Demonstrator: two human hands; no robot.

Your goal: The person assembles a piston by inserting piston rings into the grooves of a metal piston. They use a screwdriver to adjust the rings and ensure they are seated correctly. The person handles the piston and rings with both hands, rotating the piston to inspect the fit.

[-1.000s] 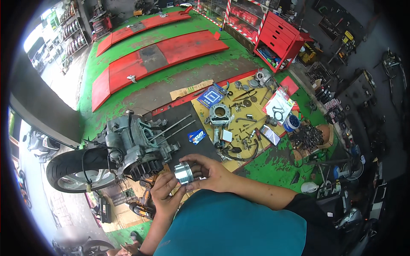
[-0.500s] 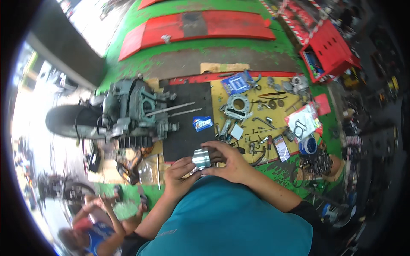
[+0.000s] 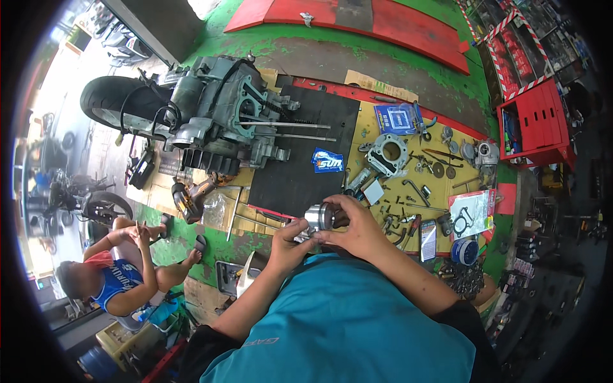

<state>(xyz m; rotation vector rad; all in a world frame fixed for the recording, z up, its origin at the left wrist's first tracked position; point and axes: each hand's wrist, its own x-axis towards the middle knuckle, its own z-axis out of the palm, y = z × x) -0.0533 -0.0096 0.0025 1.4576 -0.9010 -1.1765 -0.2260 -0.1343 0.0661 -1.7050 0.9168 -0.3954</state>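
Note:
A shiny silver piston (image 3: pixel 319 217) with ring grooves round its side is held in front of my body, over the near edge of the dark mat (image 3: pixel 300 182). My left hand (image 3: pixel 291 245) grips its left and lower side, fingers curled. On the other side, my right hand (image 3: pixel 355 231) has its thumb below and its fingers at the upper edge. Past the hands, a blue and white packet (image 3: pixel 327 161) lies on the mat. To the right of it rests a cylinder block (image 3: pixel 387 155) with a round bore.
Left of the mat stands a scooter engine (image 3: pixel 217 112) with long studs and a wheel (image 3: pixel 121 102). Bolts, tools, a phone (image 3: pixel 428 240) and a gasket packet (image 3: pixel 471 214) cover the yellow board. A power drill (image 3: pixel 189 199) lies on cardboard; another person (image 3: pixel 118 271) sits at the left.
The view has swung, and the surroundings sit differently in the picture. The piston is tilted over, its ringed side now facing more to the right; both hands still hold it.

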